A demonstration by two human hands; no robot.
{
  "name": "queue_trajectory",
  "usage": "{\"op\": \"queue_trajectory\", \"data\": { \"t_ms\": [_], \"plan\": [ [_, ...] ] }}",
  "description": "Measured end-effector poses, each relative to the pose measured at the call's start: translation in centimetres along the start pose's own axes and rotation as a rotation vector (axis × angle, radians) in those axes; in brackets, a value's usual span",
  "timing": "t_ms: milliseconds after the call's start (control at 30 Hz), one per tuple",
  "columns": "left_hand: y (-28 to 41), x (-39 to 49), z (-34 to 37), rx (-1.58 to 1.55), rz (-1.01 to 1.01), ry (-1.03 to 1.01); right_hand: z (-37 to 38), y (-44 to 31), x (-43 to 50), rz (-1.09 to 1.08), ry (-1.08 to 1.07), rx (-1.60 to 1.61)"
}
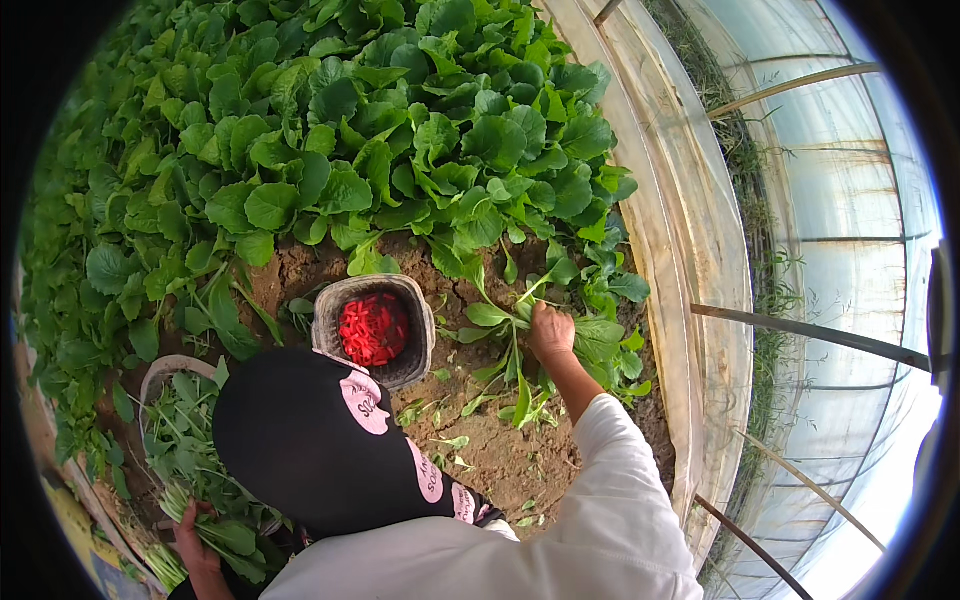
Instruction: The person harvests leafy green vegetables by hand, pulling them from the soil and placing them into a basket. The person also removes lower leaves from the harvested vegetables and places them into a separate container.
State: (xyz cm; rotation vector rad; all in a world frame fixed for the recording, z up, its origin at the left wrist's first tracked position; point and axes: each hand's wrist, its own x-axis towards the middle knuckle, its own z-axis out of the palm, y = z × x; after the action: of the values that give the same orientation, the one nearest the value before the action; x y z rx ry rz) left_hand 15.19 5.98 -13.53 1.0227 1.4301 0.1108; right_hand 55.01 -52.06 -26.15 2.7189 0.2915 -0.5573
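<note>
My right hand (552, 330) is closed around the base of a leafy green plant (596, 337), low over the soil at the front edge of the crop. Pale stems and leaves stick out on both sides of the fist. At the lower left, my left hand (196, 541) grips a bunch of leafy greens (225, 534), its pale stem ends pointing up and to the left. A worn square plastic basin (411, 360) stands on the soil between the hands, with many small red pieces (373, 330) inside.
My bent knee in black trousers (292, 442) lies between basin and left hand. A tub (174, 363) of cut greens (187, 427) stands left. Dense leafy crop (360, 135) fills the far side. Plastic sheeting (675, 247) and poles (810, 334) border the right. Loose leaves litter the soil (480, 442).
</note>
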Motion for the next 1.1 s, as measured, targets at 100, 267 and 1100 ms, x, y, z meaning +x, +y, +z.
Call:
{"op": "queue_trajectory", "data": {
  "t_ms": [100, 267, 1100],
  "plan": [
    [0.1, -0.8, 0.6, 0.004, 0.000, 0.031, 0.7, 2.5, 1.6, 0.006, 0.087, -0.086],
    [-0.1, -1.0, -0.1, 0.017, -0.010, 0.061, 1.9, 8.5, 4.7, -0.097, 0.103, -0.203],
    [1.5, -5.2, 1.3, 0.057, 0.053, 0.068, 5.0, 11.8, 6.3, 0.241, -0.295, 0.019]
  ]
}}
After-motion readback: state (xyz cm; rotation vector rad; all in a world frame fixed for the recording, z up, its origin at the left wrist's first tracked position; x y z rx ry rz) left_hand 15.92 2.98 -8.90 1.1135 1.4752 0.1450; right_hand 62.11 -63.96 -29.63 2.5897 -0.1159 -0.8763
